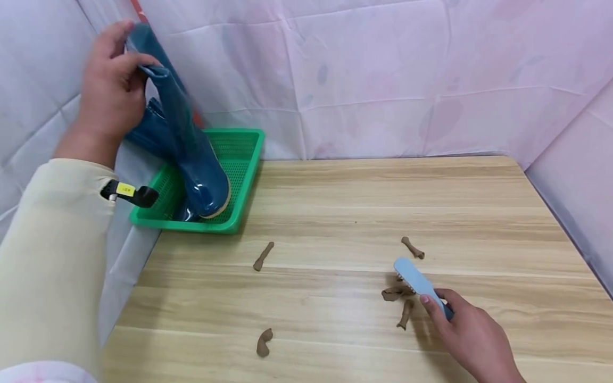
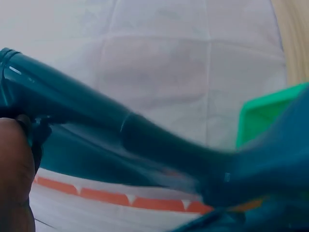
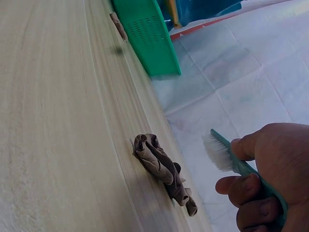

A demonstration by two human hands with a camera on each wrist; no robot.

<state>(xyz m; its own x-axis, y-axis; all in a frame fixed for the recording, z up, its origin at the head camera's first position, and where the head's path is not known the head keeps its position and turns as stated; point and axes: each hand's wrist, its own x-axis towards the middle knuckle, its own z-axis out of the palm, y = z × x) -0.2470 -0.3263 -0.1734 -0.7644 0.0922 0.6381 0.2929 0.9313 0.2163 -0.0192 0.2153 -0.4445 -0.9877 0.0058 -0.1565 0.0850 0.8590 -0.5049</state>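
My left hand (image 1: 111,88) grips the top of a glossy blue rubber boot (image 1: 191,133) by its shaft. The boot leans with its foot in a green plastic basket (image 1: 250,186). More blue boot material shows behind and under it; how the pieces divide is partly hidden. In the left wrist view the boot shaft (image 2: 82,94) runs blurred from my fingers. My right hand (image 1: 471,332) holds a light-blue scrub brush (image 1: 415,276) by its handle, its white bristles (image 3: 218,153) facing down-left. Close beneath it lie brown curled pieces (image 1: 394,293).
Other brown pieces lie on the wooden table (image 1: 325,213): one bone-shaped piece (image 1: 264,256) near the basket, a curved piece (image 1: 264,343) at the front, another (image 1: 413,248) beyond the brush. Pale cloth walls (image 1: 364,80) enclose the table's back and sides.
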